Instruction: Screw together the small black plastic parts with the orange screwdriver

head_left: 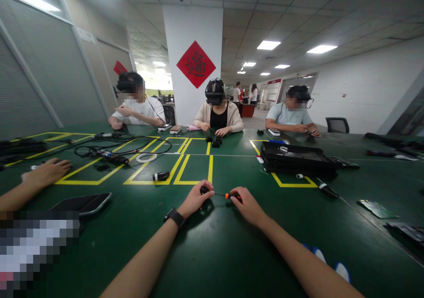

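My left hand (194,201), with a black watch on its wrist, is closed around a small dark round part (204,190) just above the green table (212,254). My right hand (247,205) grips a screwdriver (227,196) with an orange and black handle. Its thin dark shaft points left at my left fingertips. Whether the tip touches the dark part is hidden by the fingers. Beyond my left hand, a short black cylinder with a white band (160,176) lies on the table.
Black stacked trays (298,156) stand at the right, with a black tube (327,188) nearby. Tangled cables (112,154) lie at the left among yellow tape outlines. Another person's hand (49,172) rests at the far left. Several people in headsets sit across the table.
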Tool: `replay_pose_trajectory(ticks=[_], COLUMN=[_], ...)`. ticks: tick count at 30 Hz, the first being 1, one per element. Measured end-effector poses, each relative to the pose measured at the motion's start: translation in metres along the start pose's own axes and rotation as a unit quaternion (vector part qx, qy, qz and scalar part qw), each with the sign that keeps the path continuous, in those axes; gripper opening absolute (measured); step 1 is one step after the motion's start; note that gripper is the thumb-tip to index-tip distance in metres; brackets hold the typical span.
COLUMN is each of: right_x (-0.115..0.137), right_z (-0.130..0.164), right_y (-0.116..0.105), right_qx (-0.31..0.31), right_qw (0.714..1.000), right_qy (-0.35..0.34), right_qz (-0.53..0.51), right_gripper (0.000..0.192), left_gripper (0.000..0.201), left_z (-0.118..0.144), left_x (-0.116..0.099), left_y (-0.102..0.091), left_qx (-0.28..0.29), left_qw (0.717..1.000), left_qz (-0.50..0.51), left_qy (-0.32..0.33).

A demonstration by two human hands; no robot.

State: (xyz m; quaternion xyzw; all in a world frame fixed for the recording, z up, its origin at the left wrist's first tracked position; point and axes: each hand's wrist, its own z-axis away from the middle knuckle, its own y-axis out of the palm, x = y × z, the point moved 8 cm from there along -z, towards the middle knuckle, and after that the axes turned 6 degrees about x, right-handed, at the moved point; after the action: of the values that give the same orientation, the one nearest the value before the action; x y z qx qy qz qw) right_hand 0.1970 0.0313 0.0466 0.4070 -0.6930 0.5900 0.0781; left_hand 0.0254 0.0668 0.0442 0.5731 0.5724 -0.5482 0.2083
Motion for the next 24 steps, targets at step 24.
replay_pose_trajectory(ticks=[24], right_x=[0.0043], right_z=[-0.0005], right_y=[0.0033], right_qx=[0.005], right_qw=[1.000], right_qy=[-0.027], right_qz=[-0.002], right_gripper=[0.017], left_gripper=[0.019], left_z=[-0.0015], left_x=[0.0023], left_y=[0.0016], left_qx=[0.013], left_qw=[1.000], left_qz=[-0.002], left_qy=[0.007])
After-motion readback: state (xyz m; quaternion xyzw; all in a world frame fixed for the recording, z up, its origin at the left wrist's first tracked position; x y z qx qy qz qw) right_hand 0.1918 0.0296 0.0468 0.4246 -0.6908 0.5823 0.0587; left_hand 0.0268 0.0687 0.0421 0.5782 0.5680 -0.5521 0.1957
